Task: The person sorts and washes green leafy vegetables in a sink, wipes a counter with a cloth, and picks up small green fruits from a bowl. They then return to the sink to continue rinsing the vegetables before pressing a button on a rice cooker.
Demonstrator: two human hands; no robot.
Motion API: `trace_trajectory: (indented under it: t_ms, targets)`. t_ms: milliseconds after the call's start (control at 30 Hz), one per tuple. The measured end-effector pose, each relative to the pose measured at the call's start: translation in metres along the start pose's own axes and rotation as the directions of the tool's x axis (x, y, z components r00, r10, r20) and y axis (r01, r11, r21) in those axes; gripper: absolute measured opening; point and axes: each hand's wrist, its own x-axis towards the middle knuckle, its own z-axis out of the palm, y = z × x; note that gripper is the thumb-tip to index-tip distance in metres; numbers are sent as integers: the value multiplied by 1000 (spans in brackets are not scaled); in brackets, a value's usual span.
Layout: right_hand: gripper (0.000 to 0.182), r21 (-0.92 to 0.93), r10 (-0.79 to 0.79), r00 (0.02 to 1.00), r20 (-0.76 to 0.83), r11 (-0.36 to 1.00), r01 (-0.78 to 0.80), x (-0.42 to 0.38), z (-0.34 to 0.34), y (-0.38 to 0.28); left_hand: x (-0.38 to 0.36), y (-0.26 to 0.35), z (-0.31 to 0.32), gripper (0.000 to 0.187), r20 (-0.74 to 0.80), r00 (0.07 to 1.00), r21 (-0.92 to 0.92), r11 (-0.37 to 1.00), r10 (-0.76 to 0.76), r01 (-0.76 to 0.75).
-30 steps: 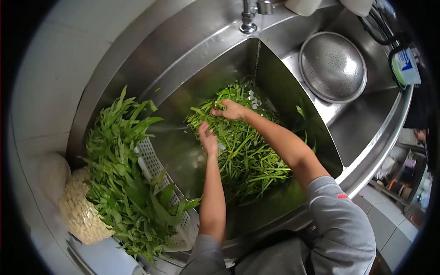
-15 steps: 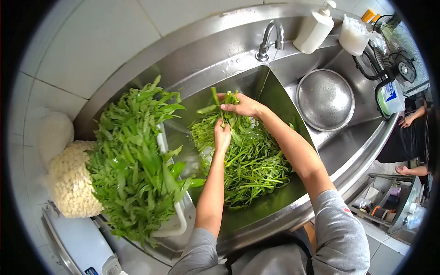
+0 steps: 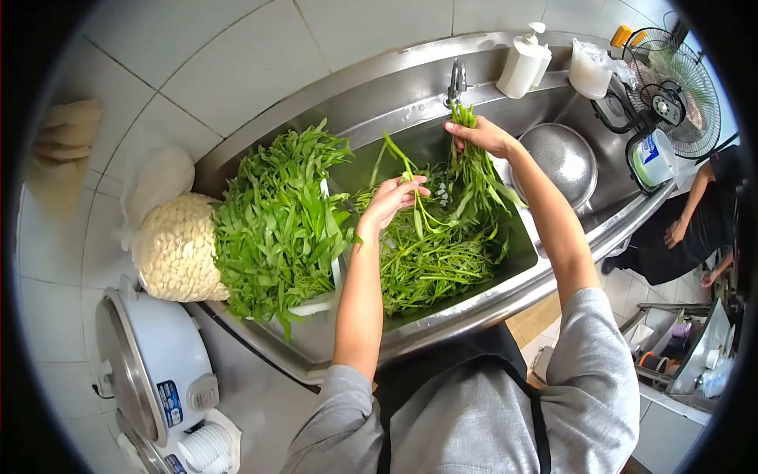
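Note:
My right hand (image 3: 485,136) grips a bunch of water spinach (image 3: 472,172) by its stems, leaves hanging down, above the sink's right side near the tap. Lower and to the left, my left hand (image 3: 395,199) pinches a long loose stem of water spinach (image 3: 397,152). Beneath both hands, more cut water spinach (image 3: 438,276) lies in the sink basin (image 3: 517,265). A large heap of leafy water spinach (image 3: 276,213) fills a white tray (image 3: 320,305) left of the basin.
A metal colander (image 3: 557,166) sits in the right basin. Behind are the tap (image 3: 457,79), a pump bottle (image 3: 521,67) and a fan (image 3: 671,95). A bag of pale pieces (image 3: 178,249) and a rice cooker (image 3: 170,347) stand left. Another person (image 3: 687,221) is at far right.
My hands have moved apart. The right one has lifted the bunch toward the tap, while the left keeps a stem. The view has shifted, showing more of the rice cooker.

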Motion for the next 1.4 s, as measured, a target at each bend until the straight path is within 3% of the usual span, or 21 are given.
trace_trajectory:
  t_ms: [100,200,333,367,400,433,467,533,567,600,733,800,867,900,933,1000,1033,1200,1267,1300,1400]
  targets:
    - [48,116,83,990,115,989,-97,-10,1,-8,-5,16,21,32,117,993,89,996,-4,-6]
    - [32,283,115,967,225,942,-178,-20,6,-12,-4,28,41,32,225,974,154,988,-13,-22]
    - [23,463,57,975,215,873,-153,-25,4,-7,-3,33,62,38,213,977,64,998,-12,-2]
    - [23,461,47,975,218,875,-146,-24,0,-5,-4,24,63,42,70,995,-16,997,73,-72]
    - [22,509,59,982,181,849,-145,-24,-5,-3,-11,21,67,42,67,995,-10,997,79,-78]
    - [21,557,73,988,140,819,-139,-24,-10,-4,-18,18,71,44,-248,941,159,968,231,-196]
    - [21,561,68,989,132,817,-131,-25,-13,-4,-25,15,74,47,-502,766,347,905,400,-245]
    - [21,556,180,983,46,812,-175,-29,-17,-8,-12,-23,43,36,-526,593,576,769,609,-278]
    - [21,565,200,980,18,806,-175,-28,-16,-6,-17,-26,48,19,-553,620,499,817,556,-289]
    - [21,572,203,979,12,802,-173,-27,-15,-5,-26,-13,74,11,-509,613,507,786,604,-353]
    - [23,499,318,940,-124,839,-218,-29,-4,-5,-32,7,136,10,-159,751,795,534,641,-287]
    - [23,482,322,932,-165,851,-209,-34,1,-9,-20,0,136,13,-113,761,835,476,639,-276]
    - [23,529,319,936,-152,826,-195,-43,4,-14,-11,1,127,16,-281,453,813,461,846,-356]
    - [23,556,301,945,-129,811,-183,-49,3,-17,-9,4,115,18,-426,438,748,580,792,-323]
    - [22,585,286,952,-106,793,-173,-54,4,-18,-5,6,97,19,-454,457,712,620,765,-330]
    - [21,585,275,956,-105,794,-165,-63,6,-17,-5,8,80,19,-281,825,367,849,490,-379]
    - [20,577,252,963,-95,803,-153,-65,6,-18,-7,13,77,20,-182,923,328,906,340,-269]
    - [23,530,167,981,-99,843,-90,-71,16,-9,-8,16,78,18,-21,972,417,886,233,-204]
    - [26,536,142,983,-117,842,-58,-89,21,-24,-4,7,76,14,35,926,321,873,376,-367]
    - [30,499,125,982,-144,866,-37,-90,23,-20,-4,5,74,13,-35,942,357,884,334,-301]
    - [34,187,69,956,-285,982,-15,-96,34,-8,-1,-7,71,16,-387,913,-76,982,130,-172]
